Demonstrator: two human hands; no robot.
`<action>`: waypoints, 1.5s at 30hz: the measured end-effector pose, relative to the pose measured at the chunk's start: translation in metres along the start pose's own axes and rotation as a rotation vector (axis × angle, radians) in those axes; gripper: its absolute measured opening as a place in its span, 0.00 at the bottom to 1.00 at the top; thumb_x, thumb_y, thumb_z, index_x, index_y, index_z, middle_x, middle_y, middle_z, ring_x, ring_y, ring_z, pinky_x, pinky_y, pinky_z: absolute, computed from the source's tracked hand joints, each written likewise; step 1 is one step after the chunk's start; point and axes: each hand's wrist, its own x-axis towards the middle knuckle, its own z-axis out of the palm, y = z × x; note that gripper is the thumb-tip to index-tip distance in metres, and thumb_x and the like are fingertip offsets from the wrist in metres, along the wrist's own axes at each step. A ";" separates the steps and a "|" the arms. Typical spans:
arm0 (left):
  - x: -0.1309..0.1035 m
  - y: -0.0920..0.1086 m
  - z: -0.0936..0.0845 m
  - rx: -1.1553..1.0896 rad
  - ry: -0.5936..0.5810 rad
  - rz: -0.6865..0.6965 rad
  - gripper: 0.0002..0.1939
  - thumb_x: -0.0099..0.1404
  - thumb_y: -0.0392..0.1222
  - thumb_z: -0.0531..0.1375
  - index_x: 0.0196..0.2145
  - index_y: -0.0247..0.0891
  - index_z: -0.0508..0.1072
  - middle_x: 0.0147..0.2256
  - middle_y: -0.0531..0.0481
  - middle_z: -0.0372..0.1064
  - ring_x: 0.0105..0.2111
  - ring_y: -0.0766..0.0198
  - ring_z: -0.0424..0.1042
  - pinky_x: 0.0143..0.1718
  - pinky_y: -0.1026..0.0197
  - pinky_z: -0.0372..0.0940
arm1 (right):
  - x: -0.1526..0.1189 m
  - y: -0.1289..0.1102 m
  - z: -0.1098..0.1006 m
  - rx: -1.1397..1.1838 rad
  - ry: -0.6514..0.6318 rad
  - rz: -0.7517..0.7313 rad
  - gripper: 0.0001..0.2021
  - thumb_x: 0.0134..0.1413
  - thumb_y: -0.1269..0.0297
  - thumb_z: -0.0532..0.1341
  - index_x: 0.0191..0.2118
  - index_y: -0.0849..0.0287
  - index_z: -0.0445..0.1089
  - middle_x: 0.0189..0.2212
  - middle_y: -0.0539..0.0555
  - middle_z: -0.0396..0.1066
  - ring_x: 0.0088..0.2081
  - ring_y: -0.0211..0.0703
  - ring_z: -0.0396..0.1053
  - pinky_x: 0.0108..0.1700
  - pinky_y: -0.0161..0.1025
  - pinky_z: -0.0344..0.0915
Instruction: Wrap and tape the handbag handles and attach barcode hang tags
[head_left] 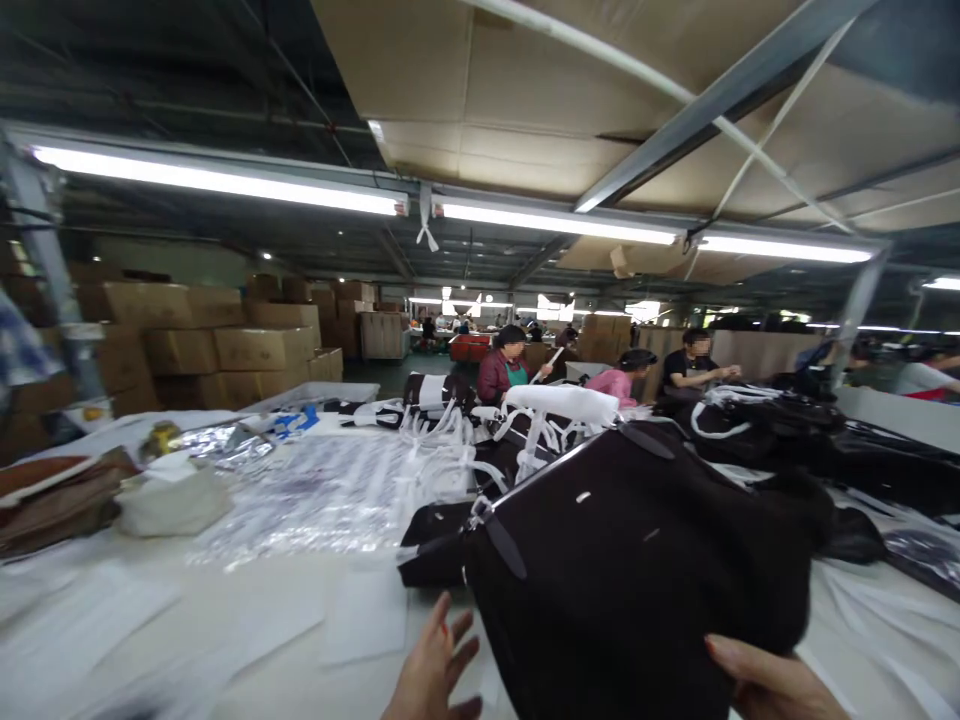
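A large black bag (pixel 637 550) stands tilted on the white table in front of me, with dark oval tabs and a small metal ring at its upper left corner. My right hand (pixel 772 680) grips its lower right side, the thumb on the front and the other fingers hidden behind. Just left of the bag, my left hand (pixel 439 665) is open with its fingers spread and nothing in it. A smaller black piece (pixel 435 545) with a pale edge sits beside the bag's upper left corner.
Clear plastic bags (pixel 322 490) and white sheets (pixel 367 615) cover the table's left part, near a beige pouch (pixel 176 497). Wrapped white handles and more black bags (pixel 772 430) are piled behind. Cardboard boxes (pixel 262 348) and people at work are farther back.
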 end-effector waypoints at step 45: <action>-0.163 -0.137 -0.187 0.696 0.280 -0.373 0.06 0.46 0.31 0.56 0.25 0.38 0.69 0.27 0.51 0.70 0.31 0.59 0.70 0.35 0.59 0.63 | -0.089 0.270 0.124 -0.790 -0.644 0.096 0.16 0.49 0.52 0.56 0.37 0.58 0.69 0.26 0.53 0.72 0.30 0.46 0.71 0.35 0.40 0.65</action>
